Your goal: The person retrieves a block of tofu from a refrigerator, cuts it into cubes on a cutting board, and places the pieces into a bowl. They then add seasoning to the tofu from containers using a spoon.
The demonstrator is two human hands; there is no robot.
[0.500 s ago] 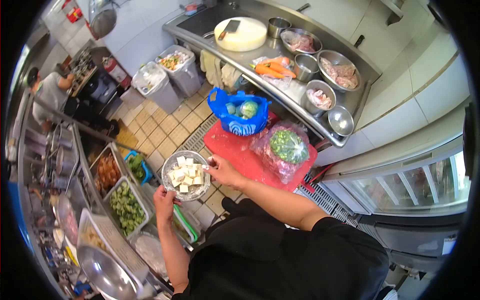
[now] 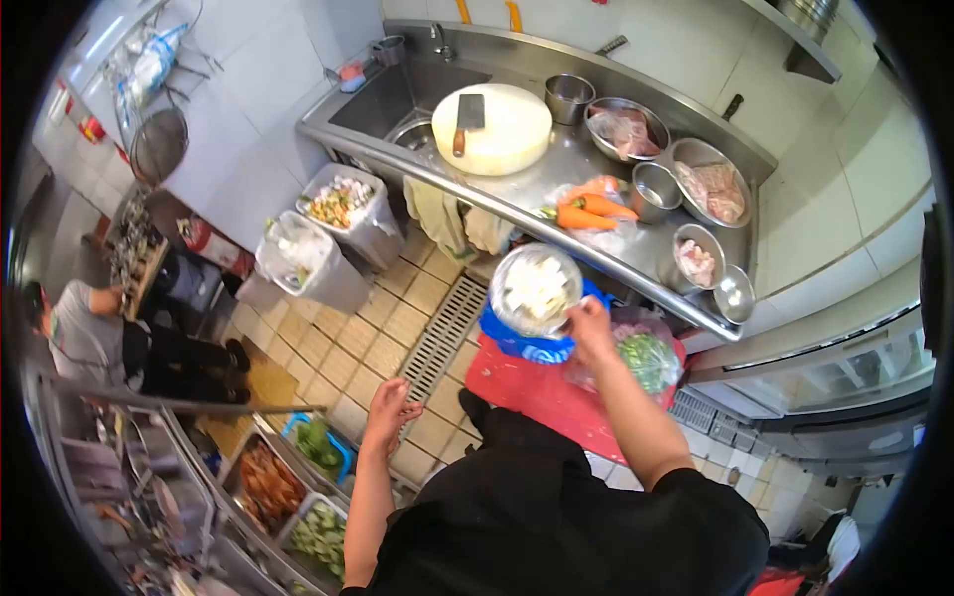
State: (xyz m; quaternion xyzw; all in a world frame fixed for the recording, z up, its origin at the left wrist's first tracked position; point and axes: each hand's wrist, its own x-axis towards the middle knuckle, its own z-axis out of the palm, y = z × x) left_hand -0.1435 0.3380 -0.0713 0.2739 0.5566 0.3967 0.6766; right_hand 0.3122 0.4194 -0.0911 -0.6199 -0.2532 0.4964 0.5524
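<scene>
My right hand (image 2: 593,336) grips the near right rim of a round bowl (image 2: 499,306) holding white cubes that look like tofu (image 2: 537,288), blurred by motion. It hangs above the blue plastic bag (image 2: 527,346) and hides most of that bag. Beside it, a clear bag of chopped greens (image 2: 648,363) rests on the red surface (image 2: 517,390), partly behind my right forearm. My left hand (image 2: 393,410) is over the tiled floor with its fingers loosely curled and apart, holding nothing.
A steel sink counter (image 2: 397,149) carries a round cutting board (image 2: 512,139) with a cleaver (image 2: 469,117), carrots (image 2: 596,211) and several bowls of meat. Two grey bins (image 2: 333,283) stand left. Food trays (image 2: 268,487) line the lower left; a person (image 2: 84,328) works beyond.
The bowl of tofu has moved right and away from me in my right hand. My left hand has let go of it. The view has turned left, showing more of the sink.
</scene>
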